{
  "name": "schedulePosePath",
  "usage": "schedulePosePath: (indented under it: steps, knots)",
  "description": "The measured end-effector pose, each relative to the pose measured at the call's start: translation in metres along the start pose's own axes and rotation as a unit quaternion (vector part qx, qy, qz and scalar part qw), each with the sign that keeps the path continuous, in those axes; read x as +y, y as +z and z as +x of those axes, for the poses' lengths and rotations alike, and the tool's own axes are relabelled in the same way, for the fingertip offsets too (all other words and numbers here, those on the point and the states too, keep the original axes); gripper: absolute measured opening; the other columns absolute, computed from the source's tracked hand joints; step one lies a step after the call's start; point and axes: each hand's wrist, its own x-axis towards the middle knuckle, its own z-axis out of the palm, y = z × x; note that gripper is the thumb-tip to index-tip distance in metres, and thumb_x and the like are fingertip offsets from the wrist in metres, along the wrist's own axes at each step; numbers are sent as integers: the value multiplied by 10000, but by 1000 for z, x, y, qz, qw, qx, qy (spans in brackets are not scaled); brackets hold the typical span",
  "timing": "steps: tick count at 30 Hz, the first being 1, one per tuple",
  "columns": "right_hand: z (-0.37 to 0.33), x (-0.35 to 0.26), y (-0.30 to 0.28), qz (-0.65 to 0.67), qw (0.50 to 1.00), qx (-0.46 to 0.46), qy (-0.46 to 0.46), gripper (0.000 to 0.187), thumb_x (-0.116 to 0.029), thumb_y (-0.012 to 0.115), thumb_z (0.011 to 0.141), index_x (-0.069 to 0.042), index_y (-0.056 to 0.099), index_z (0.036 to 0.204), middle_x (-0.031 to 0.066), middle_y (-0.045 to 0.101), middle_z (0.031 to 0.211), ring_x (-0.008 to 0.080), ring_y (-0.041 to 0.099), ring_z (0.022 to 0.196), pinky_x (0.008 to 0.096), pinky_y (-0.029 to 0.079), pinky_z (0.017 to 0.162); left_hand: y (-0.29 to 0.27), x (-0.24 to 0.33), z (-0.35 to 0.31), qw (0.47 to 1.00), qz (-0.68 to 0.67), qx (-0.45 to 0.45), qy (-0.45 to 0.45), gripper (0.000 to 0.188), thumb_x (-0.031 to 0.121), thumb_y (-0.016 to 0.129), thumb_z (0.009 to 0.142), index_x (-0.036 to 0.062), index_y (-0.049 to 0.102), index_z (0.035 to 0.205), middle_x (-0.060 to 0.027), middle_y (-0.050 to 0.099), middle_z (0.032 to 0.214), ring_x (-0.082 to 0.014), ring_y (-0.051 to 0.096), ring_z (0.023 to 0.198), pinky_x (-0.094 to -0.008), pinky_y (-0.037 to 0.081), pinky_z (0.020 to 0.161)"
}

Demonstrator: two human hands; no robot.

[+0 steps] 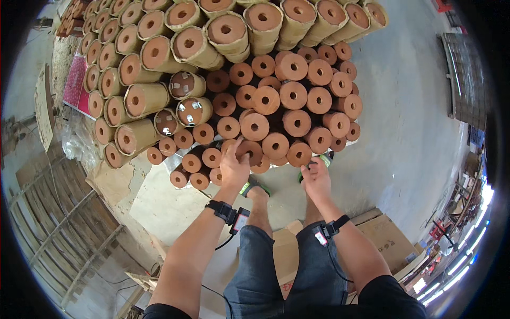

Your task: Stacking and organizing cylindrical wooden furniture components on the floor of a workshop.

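In front of me lies a stack of reddish-brown clay cylinders (254, 127), each with a round hole through its end. My left hand (234, 167) is at the near side of the stack, its finger and thumb apart against one clay cylinder (251, 151); the thumb overlaps its end face. Whether it bears any weight cannot be told. My right hand (316, 179) is just below and right of another clay cylinder (299, 154), fingers bent and apart from the thumb, with nothing visible between them.
Paper-wrapped cylinders (227, 33) are piled behind and to the left. Some wrapped ends carry shiny pieces (194, 111). Flattened cardboard (388, 236) lies on the right by my legs. A slatted wooden rack (58, 234) stands at left, and grey floor (404, 106) extends right.
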Motion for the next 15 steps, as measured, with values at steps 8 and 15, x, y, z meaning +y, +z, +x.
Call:
schedulePosePath:
  steps: [8, 15]
  knots:
    - [-12, -39, 18, -324, 897, 72, -291, 519, -229, 733, 803, -166, 552, 1285, 130, 473, 1255, 341, 469, 1157, 482, 414, 940, 8, -6, 3, 998, 39, 34, 36, 461, 125, 709, 842, 42, 555, 1269, -179, 653, 1098, -317, 644, 921, -420, 523, 829]
    - [6, -41, 18, -387, 845, 9, -369, 576, -119, 608, 865, -252, 465, 1407, 148, 460, 1142, 331, 492, 1075, 471, 381, 934, 15, -8, 0, 995, 47, 70, 61, 435, 174, 668, 864, 35, 555, 1260, -190, 669, 1045, -300, 672, 903, -392, 539, 787]
